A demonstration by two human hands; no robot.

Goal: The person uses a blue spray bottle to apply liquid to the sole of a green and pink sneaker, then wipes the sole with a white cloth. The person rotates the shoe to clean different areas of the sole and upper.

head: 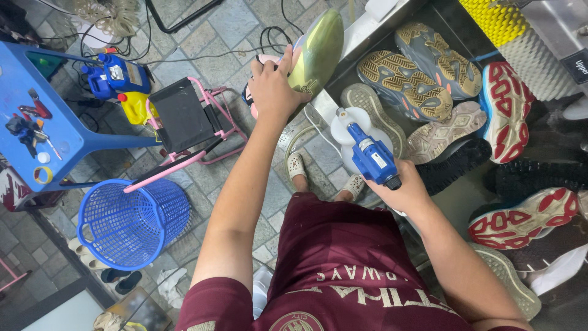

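My left hand [272, 86] grips a shoe [315, 52] with a green-yellow sole, held up sole outward near the edge of a metal trough [367, 27]. My right hand [404, 190] holds a blue and white handheld sprayer [367, 150], its white round tank pointing toward the shoe. The sprayer sits just below and right of the shoe, apart from it. My feet in pale sandals [297, 165] stand on the tiled floor below.
Several shoes lie sole-up in the trough, among them a brown-soled pair [416, 76] and red-and-white-soled ones [505, 107]. A yellow and white brush roller [520, 37] stands at top right. A blue basket [131, 224], pink folding stool [184, 116] and blue table [37, 122] are at left.
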